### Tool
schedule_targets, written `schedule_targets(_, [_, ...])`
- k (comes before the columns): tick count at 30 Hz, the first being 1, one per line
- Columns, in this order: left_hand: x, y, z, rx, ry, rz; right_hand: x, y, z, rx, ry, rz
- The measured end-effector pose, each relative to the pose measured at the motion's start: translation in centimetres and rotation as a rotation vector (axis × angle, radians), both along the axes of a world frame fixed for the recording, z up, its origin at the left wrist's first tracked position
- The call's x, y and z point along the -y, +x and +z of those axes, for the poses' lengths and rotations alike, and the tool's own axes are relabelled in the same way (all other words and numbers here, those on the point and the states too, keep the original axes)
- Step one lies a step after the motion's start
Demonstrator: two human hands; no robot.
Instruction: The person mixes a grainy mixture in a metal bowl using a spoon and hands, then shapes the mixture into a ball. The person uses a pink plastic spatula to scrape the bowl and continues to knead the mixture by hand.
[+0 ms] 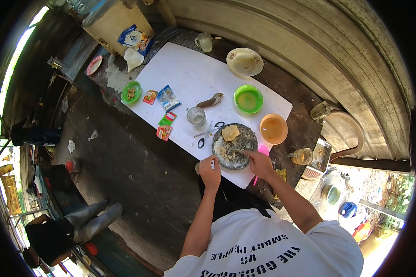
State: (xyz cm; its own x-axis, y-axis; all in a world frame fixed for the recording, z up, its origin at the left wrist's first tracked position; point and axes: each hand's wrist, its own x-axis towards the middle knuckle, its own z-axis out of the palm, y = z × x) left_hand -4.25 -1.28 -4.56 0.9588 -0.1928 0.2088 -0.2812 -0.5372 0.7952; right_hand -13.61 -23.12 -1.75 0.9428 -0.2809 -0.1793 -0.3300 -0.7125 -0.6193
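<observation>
A round grey stone mortar dish [248, 139] stands near the front edge of the white table sheet [187, 65]. A pale flattened lump of dough [230, 133] lies at its far side, with crumbly mash and white powder below. My right hand [261, 164] grips the handle of a metal spoon or fork [236, 150], its tip in the mash. At the dish's near-left rim is my left hand [209, 172], fingers curled; whether it holds anything is unclear. Scissors [201, 142] lie spread left of the dish. A pink plastic utensil [263, 149] is partly hidden behind my right hand.
Beyond the dish are a glass mug [196, 116], a brown pestle [210, 100], a green bowl [248, 99] and an orange bowl [274, 128] of liquid. Several sachets [168, 98] and a green dish [131, 92] lie left. A glass mug [303, 156] stands right. Another person [52, 235] is lower left.
</observation>
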Motion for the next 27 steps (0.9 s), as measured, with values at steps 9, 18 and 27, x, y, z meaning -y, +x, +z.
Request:
schedule_targets(9, [-1.7,-0.9,-0.4,-0.025,0.07,0.088,-2.4,4.0,-1.0,-0.033,-0.103,0.066])
schedule_targets(18, [-1.3,1.2,-0.4,-0.002,0.02,0.09,0.9,1.7,-0.3,0.006,0.055,0.171])
schedule_targets(27, [5.0,7.1,2.4,0.057,0.07,-0.164,3.1,1.8,3.3,-0.027,0.12,-0.178])
